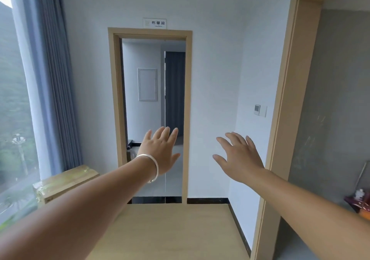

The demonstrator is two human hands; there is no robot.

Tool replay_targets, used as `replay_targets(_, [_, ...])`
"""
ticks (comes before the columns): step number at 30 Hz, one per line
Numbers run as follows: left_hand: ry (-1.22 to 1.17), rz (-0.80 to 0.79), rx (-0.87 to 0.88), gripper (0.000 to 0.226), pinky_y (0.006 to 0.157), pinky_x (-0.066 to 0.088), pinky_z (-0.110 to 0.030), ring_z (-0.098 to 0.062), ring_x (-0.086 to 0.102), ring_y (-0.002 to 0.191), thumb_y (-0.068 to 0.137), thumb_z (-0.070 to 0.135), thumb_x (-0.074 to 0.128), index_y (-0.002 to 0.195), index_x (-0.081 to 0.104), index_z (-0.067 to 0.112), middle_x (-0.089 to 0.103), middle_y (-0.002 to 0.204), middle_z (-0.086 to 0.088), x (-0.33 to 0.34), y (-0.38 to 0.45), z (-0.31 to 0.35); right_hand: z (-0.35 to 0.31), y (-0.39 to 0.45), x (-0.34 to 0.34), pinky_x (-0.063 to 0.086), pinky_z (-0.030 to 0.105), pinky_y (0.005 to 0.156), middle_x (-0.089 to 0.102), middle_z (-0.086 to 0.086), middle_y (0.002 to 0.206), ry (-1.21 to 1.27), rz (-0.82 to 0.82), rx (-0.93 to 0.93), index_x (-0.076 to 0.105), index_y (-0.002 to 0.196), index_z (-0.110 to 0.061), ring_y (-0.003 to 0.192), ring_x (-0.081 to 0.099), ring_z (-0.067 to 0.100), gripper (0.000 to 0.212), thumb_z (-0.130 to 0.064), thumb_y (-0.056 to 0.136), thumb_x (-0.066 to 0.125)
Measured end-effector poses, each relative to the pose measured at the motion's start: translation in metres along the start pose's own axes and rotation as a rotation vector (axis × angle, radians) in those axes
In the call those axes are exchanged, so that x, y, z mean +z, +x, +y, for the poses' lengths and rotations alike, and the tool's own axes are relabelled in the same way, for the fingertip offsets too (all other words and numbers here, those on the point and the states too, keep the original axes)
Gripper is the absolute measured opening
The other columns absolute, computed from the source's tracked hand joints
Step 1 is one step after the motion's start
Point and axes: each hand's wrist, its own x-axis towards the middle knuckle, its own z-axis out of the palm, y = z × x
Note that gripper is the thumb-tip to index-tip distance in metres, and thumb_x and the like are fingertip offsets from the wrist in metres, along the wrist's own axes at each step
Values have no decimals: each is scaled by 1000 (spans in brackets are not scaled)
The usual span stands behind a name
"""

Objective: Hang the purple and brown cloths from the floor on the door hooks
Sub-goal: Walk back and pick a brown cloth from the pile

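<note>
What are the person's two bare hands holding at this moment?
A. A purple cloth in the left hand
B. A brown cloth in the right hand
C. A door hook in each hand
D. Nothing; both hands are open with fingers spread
D: the left hand, with a silver bangle on its wrist, and the right hand are both raised, open and empty before the wooden-framed doorway; no cloth is in view.

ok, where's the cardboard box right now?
In the head view the cardboard box sits low on the left, against the window below the blue curtain, just left of the open doorway and beside the left forearm.
</note>
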Motion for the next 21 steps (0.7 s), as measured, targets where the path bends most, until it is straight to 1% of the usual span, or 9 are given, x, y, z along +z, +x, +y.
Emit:
replay_targets(5, [13,-26,-11,77,117,9,-49,-25,5,147,95,60,29,152,-5,21,10,160,-5,48,56,-8,12,61,50,7,47,118,22,1,157,9,-7,-17,25,148,-32,146,10,19,59,-58,95,31])
replay_targets(12, [47,-40,-58,76,118,11,-49,-25,5,147,95,59,28,152,-4,21,10,160,-6,110,167,-28,44,174,120,6,47,118,20,1,158,40,14,-44,23,149,-32,146,8,18,60,-58,95,31])
replay_targets(18, [36,-42,-89,74,118,12,-49,-26,6,147,94,61,27,152,-1,24,10,160,-5,162,260,-35,70,259,179,4,48,118,14,1,160,73,-17,-67,17,151,-31,147,5,18,66,-61,94,30])
replay_targets(21, [34,-82,-77,74,118,9,-49,-25,4,147,95,61,25,152,-2,24,8,160,-4,191,291,-33,80,290,207,6,49,118,16,-1,159,80,-31,-74,13,152,-28,147,7,18,70,-62,93,31])
